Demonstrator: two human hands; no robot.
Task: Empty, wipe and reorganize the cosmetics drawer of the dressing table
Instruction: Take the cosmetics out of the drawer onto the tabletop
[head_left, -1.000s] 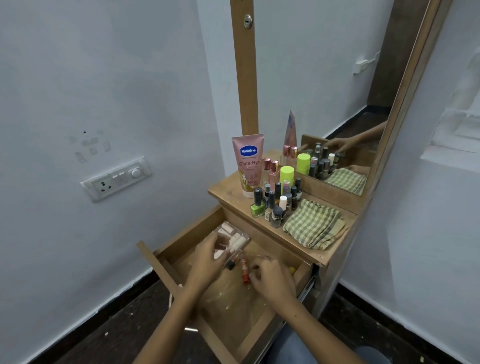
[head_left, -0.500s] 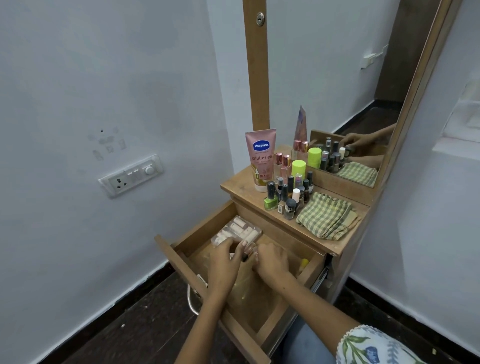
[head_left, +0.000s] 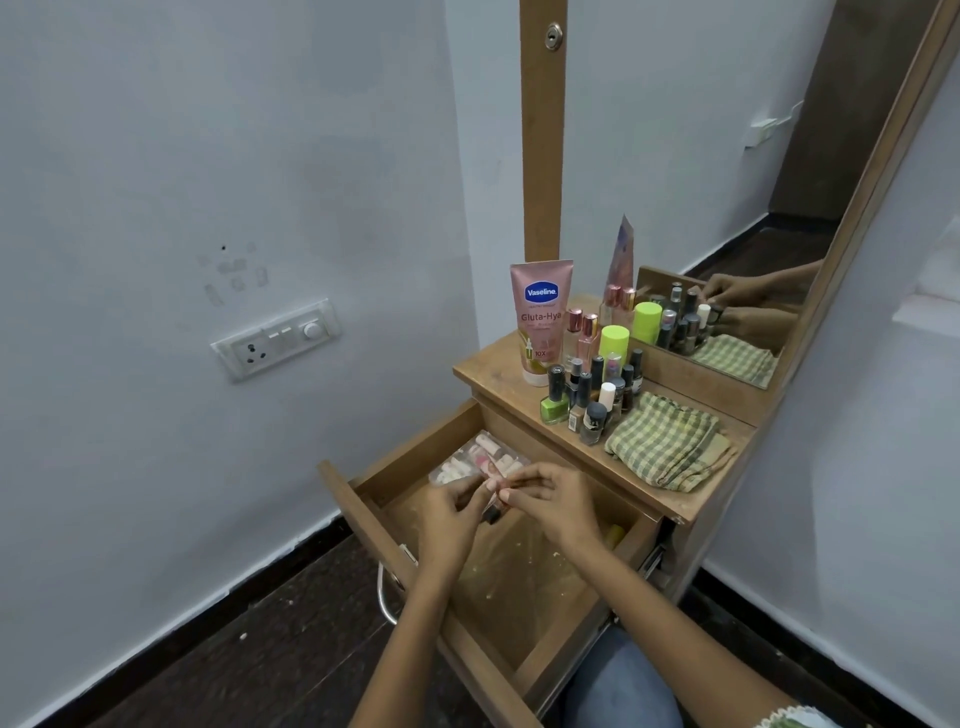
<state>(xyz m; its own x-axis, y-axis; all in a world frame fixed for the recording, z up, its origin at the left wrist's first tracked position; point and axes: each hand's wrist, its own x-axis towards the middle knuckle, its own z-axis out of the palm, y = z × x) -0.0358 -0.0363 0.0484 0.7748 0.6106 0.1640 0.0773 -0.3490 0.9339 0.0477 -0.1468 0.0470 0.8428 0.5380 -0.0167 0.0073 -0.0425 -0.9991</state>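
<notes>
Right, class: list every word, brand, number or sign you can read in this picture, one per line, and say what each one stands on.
"Vaseline": blue badge on the pink upright plastic tube.
"Gluta-Hya": same pink tube, below the badge.
"10X": near the tube's foot; the smaller print around it is too blurred to read.
Labels on the small nail polish bottles: too small to read.
White wall switch plate: no readable text.

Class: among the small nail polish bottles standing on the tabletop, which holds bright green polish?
The green nail polish bottle, at the cluster's front-left corner beside the Vaseline tube; its neighbours look dark or pale.
</notes>
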